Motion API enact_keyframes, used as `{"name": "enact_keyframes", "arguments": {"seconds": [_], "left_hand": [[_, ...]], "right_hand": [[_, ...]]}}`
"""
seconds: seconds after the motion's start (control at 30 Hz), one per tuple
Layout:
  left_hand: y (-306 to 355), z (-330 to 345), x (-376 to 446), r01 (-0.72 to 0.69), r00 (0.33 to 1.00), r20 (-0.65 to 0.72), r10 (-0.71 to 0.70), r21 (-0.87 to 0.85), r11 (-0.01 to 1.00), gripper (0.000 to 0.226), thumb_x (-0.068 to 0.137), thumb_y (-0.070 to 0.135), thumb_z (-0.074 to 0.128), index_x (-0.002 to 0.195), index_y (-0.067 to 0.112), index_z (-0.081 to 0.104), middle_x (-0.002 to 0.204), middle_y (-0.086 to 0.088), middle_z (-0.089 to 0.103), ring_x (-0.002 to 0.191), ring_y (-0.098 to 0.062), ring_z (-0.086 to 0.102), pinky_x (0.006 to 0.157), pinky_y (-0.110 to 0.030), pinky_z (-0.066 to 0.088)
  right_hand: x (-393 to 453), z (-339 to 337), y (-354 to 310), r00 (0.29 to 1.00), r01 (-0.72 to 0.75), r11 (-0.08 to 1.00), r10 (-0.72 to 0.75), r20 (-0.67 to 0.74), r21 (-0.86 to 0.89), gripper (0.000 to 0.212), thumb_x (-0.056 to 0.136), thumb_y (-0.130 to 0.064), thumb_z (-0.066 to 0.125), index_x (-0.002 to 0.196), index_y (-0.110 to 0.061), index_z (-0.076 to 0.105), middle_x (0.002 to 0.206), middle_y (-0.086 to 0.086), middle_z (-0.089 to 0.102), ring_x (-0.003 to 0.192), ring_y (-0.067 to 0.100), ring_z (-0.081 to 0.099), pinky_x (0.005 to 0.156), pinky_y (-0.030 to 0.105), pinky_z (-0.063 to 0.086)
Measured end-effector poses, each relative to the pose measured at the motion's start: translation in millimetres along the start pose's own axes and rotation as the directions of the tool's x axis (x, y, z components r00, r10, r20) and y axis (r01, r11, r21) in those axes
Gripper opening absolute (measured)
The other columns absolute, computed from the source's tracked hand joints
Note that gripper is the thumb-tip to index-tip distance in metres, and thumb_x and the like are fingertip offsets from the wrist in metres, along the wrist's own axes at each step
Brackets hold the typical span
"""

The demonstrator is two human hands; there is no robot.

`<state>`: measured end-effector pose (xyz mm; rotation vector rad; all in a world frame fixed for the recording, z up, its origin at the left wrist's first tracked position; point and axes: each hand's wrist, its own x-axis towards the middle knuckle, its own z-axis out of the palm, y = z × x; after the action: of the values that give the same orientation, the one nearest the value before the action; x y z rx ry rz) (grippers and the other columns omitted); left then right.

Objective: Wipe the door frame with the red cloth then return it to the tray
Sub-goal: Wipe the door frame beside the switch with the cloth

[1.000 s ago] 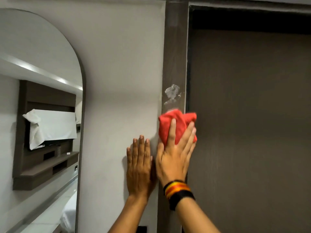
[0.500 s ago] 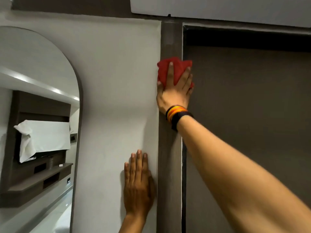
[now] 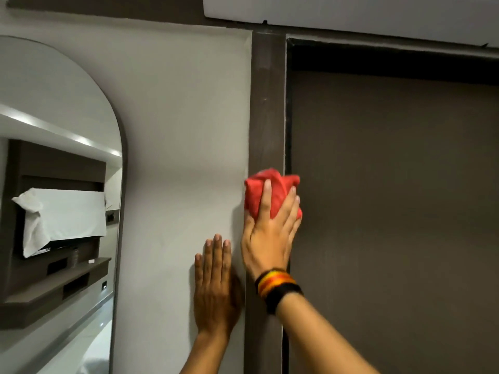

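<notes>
A pale wall [image 3: 183,125] met a dark brown door frame [image 3: 267,109], with the matching door [image 3: 391,198] set back to its right and an arched mirror [image 3: 59,184] off to the left. On the frame's upright, at about mid-height in view, sat the red cloth [image 3: 270,190], bunched into a soft wad. It looked light and limp, likely to crumple or slip out of a loose hold, so it seemed best taken with the whole palm over its middle, not by an edge. The right hand [image 3: 267,238] did that: fingers [image 3: 266,201] spread and only slightly curled, pressing the cloth flat against the frame rather than pinching it, a banded wristband [image 3: 278,286] on its wrist. The left hand [image 3: 216,287] lay open and flat on the wall just beside the frame, holding nothing. No tray was in view.
</notes>
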<state>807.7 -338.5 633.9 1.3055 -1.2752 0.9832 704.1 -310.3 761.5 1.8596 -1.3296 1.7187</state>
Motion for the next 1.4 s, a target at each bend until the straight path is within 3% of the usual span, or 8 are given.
{"name": "enact_keyframes", "arguments": {"seconds": [0.2, 0.37, 0.7, 0.9, 1.03, 1.23, 1.33, 1.4], "left_hand": [[-2, 1, 2, 0.007, 1.000, -0.022, -0.007, -0.038, 0.999, 0.068, 0.100, 0.025, 0.041, 0.164, 0.014, 0.020, 0.172, -0.010, 0.021, 0.163, -0.025, 0.007, 0.134, -0.039, -0.002], [-1, 2, 3, -0.006, 0.999, -0.040, 0.004, -0.059, 0.998, 0.062, 0.104, 0.027, 0.035, 0.163, 0.013, 0.022, 0.172, -0.010, 0.021, 0.163, -0.025, 0.007, 0.134, -0.039, -0.003], [-3, -5, 5, -0.026, 0.999, 0.018, 0.026, -0.039, 0.999, 0.060, 0.103, 0.016, 0.044, 0.160, 0.006, 0.029, 0.171, -0.015, 0.023, 0.159, -0.033, 0.022, 0.133, -0.046, 0.003], [-6, -33, -17, -0.013, 0.995, 0.091, 0.037, -0.249, 0.968, 0.053, 0.109, 0.030, 0.023, 0.158, 0.011, 0.035, 0.171, -0.011, 0.023, 0.163, -0.025, 0.010, 0.134, -0.039, -0.002], [-15, -49, -73, -0.077, 0.982, 0.151, 0.116, -0.242, 0.967, 0.050, 0.107, 0.029, 0.029, 0.147, 0.010, 0.053, 0.159, -0.012, 0.047, 0.152, -0.028, 0.036, 0.132, -0.039, 0.015], [-16, -83, -143, -0.030, 0.867, 0.473, 0.158, -0.267, 0.963, 0.036, 0.100, 0.050, 0.046, 0.119, 0.027, 0.067, 0.114, 0.007, 0.068, 0.107, -0.012, 0.062, 0.097, -0.027, 0.051], [-5, -90, -157, 0.190, 0.752, 0.657, 0.047, -0.285, 0.939, 0.040, 0.096, 0.059, 0.052, 0.126, 0.034, 0.059, 0.115, 0.016, 0.063, 0.108, -0.002, 0.059, 0.094, -0.020, 0.053], [3, -93, -161, 0.310, 0.727, 0.686, -0.025, -0.296, 0.903, 0.039, 0.095, 0.055, 0.058, 0.129, 0.036, 0.056, 0.117, 0.018, 0.061, 0.110, -0.001, 0.058, 0.093, -0.015, 0.052]], "right_hand": [[189, -51, -70, 0.999, 0.043, 0.999, -0.043, -0.031, 0.000, 0.074, 0.099, -0.048, 0.037, 0.160, -0.036, -0.002, 0.167, 0.020, -0.014, 0.154, 0.042, -0.007, 0.122, 0.063, 0.005], [236, -64, -90, 1.000, 0.027, 0.999, -0.026, 0.015, -0.019, 0.076, 0.098, -0.051, 0.037, 0.159, -0.037, -0.004, 0.167, 0.018, -0.014, 0.154, 0.041, -0.009, 0.122, 0.065, 0.004], [19, -7, -6, 0.999, 0.036, 0.999, -0.036, -0.028, -0.004, 0.072, 0.098, -0.051, 0.037, 0.160, -0.036, 0.004, 0.169, 0.017, -0.006, 0.156, 0.037, -0.003, 0.122, 0.064, 0.010], [-153, 30, 58, 0.988, -0.068, 0.997, 0.074, 0.133, -0.048, 0.084, 0.094, -0.042, 0.049, 0.161, -0.033, -0.001, 0.168, 0.017, -0.011, 0.156, 0.039, -0.004, 0.121, 0.065, 0.017], [-229, 43, 91, 0.959, -0.100, 0.985, 0.133, 0.249, -0.139, 0.086, 0.090, -0.045, 0.051, 0.161, -0.029, 0.005, 0.167, 0.024, -0.003, 0.154, 0.043, 0.007, 0.119, 0.064, 0.025], [-300, 38, 113, 0.897, -0.105, 0.971, 0.186, 0.402, -0.214, 0.076, 0.095, -0.067, 0.025, 0.159, -0.026, 0.015, 0.160, 0.032, 0.024, 0.148, 0.045, 0.024, 0.118, 0.060, 0.026], [-308, 24, 117, 0.776, -0.109, 0.978, 0.196, 0.599, -0.179, 0.075, 0.093, -0.069, 0.009, 0.156, -0.038, -0.018, 0.164, 0.023, -0.024, 0.155, 0.041, -0.006, 0.122, 0.062, 0.014], [-308, 11, 123, 0.744, -0.109, 0.991, 0.134, 0.654, -0.080, 0.075, 0.096, -0.063, 0.019, 0.147, -0.046, -0.034, 0.154, 0.006, -0.049, 0.152, 0.032, -0.026, 0.125, 0.059, 0.002]]}}
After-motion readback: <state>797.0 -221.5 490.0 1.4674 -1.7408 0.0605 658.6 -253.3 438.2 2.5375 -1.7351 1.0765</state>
